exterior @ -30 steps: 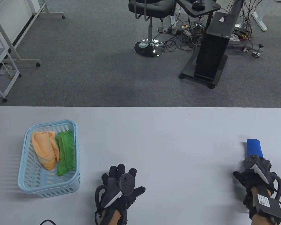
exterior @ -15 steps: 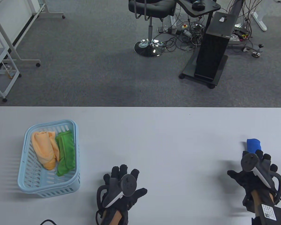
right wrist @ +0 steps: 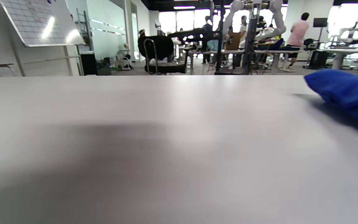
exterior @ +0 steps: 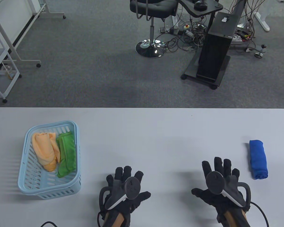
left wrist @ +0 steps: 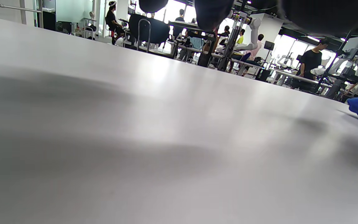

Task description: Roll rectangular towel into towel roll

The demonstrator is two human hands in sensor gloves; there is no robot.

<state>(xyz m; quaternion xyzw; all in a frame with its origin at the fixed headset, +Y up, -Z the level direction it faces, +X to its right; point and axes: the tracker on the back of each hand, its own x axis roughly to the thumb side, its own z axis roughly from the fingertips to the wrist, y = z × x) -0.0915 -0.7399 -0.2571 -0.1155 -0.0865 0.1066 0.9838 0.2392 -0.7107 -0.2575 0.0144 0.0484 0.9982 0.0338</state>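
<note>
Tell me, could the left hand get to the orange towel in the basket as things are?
Probably yes. The left hand lies open on the table, and only bare tabletop lies between it and the light blue basket. The basket is open-topped, and the orange towel lies uncovered beside the green towel.

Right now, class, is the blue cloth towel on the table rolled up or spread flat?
Rolled up: the blue cloth towel lies as a compact cylinder on the grey table, with neither hand touching it.

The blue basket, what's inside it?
Inside the light blue basket lie an orange towel and a green towel, side by side. Anything underneath them is covered.
</note>
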